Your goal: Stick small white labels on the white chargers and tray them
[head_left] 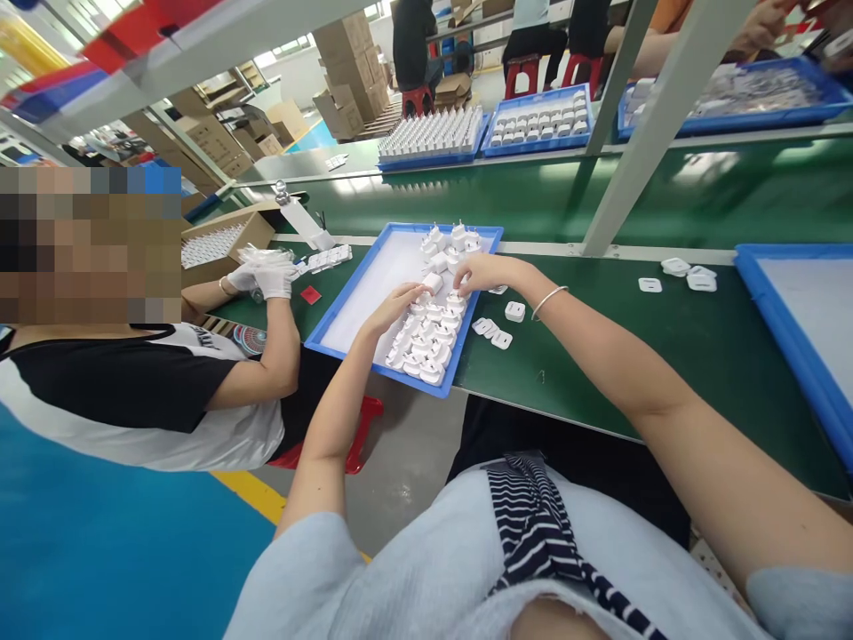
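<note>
A blue-rimmed tray [346, 291] with a white lining lies on the green bench, holding many white charger plugs [421, 342]. The near right part has them packed in rows; at the far end they lie loosely with pins pointing various ways. My left hand [398, 307] reaches in from the near left, its fingertips closed at the side of a white charger plug [433, 283]. From the right, my right hand [486, 271] bends down over the tray, fingers pinched on a charger plug at the row's far end, which they partly hide.
Loose white square pieces [491, 332] lie right of the tray, others [689, 274] farther right. Another blue tray [766, 311] stands at the right edge. A co-worker's gloved hands [267, 271] work at left. A slanted post [640, 169] rises behind; filled trays [537, 120] line the shelf.
</note>
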Demonstrator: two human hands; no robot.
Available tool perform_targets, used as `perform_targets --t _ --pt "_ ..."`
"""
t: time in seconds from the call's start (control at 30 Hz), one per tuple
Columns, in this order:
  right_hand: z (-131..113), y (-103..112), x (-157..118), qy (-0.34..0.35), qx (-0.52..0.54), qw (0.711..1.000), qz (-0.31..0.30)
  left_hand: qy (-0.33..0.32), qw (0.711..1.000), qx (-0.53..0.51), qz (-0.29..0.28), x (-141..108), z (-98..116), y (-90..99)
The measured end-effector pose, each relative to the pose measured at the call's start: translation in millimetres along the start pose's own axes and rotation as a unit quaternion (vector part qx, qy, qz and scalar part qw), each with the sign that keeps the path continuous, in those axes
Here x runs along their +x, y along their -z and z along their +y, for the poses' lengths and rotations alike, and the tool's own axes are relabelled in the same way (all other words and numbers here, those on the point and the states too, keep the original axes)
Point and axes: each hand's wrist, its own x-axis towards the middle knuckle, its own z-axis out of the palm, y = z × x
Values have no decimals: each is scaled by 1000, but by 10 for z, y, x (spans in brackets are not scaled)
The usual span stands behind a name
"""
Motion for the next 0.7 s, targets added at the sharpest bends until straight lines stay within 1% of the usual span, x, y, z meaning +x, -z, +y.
perform_targets --t 0.17,0.27,0.33,0.4,0.5,0.63,0.7 --pt "81 -125 101 -20 -21 998 57 34 999 14 -11 28 18 57" --pt "126 -178 167 -3 -27 998 62 57 998 18 24 114 30 77" --pt "131 -203 202 1 -29 997 73 74 995 27 54 223 52 80" --pt "97 -224 232 -1 -31 996 88 99 992 43 60 365 91 93" --pt "-39 -247 259 16 -23 996 79 138 988 69 23 594 181 148" --pt "-264 -223 247 59 -3 998 22 180 978 97 -45 833 269 237" --pt "-304 -159 227 63 5 998 2 189 974 105 -68 905 265 247"
